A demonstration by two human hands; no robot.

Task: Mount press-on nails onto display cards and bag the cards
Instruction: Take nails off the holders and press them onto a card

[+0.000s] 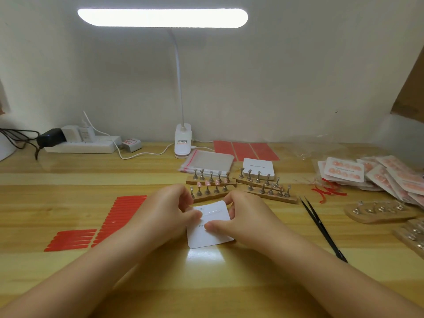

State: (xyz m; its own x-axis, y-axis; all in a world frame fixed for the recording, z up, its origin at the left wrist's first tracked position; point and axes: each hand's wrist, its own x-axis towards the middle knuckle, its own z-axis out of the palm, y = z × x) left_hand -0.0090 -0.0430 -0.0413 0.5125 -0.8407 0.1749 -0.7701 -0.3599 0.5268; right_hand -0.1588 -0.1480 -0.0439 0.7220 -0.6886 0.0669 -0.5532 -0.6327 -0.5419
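Observation:
A white display card (207, 235) lies on the wooden table in front of me, with a clear strip across its upper part. My left hand (167, 210) pinches the card's left edge. My right hand (238, 216) holds the right edge, its thumb pressed on the card's middle. Just behind the card stand wooden racks with metal nail holders (211, 191); a few holders carry pink nails (207, 182). A stack of blank cards (259, 168) and a pile of clear bags (207, 162) lie further back. Bagged finished cards (346, 172) are piled at the right.
Red tape strips (110, 222) lie in rows at the left, red sheets (245, 150) at the back. Black tweezers (321, 226) lie right of the card. More holder racks (380, 211) sit at the right edge. A desk lamp (182, 140) and power strip (80, 146) stand by the wall.

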